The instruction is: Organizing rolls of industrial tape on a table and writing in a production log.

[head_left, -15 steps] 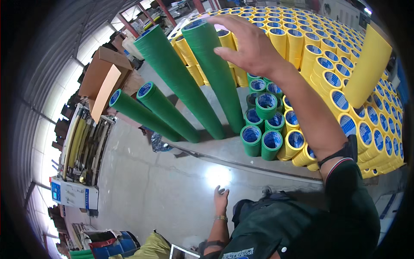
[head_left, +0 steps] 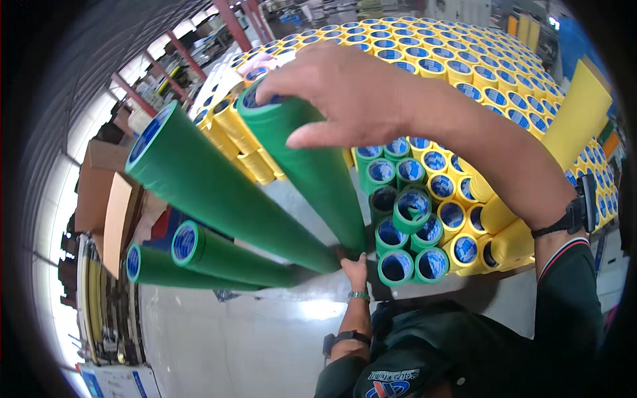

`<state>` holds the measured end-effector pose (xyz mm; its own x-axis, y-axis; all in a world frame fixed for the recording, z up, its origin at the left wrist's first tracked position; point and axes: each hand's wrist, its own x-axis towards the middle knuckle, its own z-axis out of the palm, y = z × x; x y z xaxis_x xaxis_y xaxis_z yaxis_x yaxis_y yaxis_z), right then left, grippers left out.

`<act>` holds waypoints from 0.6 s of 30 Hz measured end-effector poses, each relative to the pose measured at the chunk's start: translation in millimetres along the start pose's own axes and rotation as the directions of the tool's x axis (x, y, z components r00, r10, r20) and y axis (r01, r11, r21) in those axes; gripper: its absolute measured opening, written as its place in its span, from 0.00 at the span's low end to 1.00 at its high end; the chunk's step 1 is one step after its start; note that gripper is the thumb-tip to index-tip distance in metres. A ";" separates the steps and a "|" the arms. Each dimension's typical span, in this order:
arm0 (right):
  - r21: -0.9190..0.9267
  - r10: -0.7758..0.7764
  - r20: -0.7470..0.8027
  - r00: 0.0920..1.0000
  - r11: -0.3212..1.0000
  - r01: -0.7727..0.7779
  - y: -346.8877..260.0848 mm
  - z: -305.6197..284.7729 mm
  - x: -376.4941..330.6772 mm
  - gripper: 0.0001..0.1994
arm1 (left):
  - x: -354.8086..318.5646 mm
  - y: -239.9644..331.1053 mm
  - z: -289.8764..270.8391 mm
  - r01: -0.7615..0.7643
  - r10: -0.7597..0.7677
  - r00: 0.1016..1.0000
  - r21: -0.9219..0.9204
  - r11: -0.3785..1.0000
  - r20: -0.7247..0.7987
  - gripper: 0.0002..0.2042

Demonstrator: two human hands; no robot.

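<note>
My right hand (head_left: 361, 99) grips the top end of a long green roll (head_left: 312, 166) with a blue core, fingers over its rim and thumb down its side. The roll stands tilted on the floor. My left hand (head_left: 358, 268) is at the foot of that roll, its fingertips lost in the shadow there. A second tall green roll (head_left: 219, 192) leans just to the left. Two more green rolls (head_left: 225, 255) lean lower left.
A large block of upright yellow rolls (head_left: 464, 73) with blue cores fills the top and right. Short green rolls (head_left: 405, 232) stand at its near edge. Cardboard boxes (head_left: 103, 192) and racks lie at the left. Grey floor (head_left: 232, 338) lies below.
My left hand has moved up from the open floor to the foot of the green roll. My right hand stays on the roll's top, and the view has come closer.
</note>
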<state>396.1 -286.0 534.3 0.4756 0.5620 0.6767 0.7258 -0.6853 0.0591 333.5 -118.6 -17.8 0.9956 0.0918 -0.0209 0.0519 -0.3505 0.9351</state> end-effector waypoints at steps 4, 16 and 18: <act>-0.046 -0.028 0.076 0.997 0.998 0.031 -3.5 8.5 20.4 0.17 | 29.4 -72.6 7.7 -0.016 0.023 0.998 0.131 0.991 -0.053 0.48; -0.018 0.121 0.309 0.944 0.992 -0.121 64.5 7.6 22.6 0.13 | 106.7 -14.9 74.3 -0.457 0.480 0.868 0.587 0.668 0.128 0.32; -0.026 0.153 0.355 0.922 0.988 -0.154 77.2 14.9 36.7 0.14 | 126.0 -17.9 71.0 -0.091 0.083 0.995 -0.182 0.979 -0.055 0.37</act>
<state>477.0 -311.3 552.8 0.7262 0.5781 0.3722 0.6308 -0.7755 -0.0262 463.5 -166.9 -62.3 0.9906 0.1135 0.0757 -0.0542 -0.1819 0.9818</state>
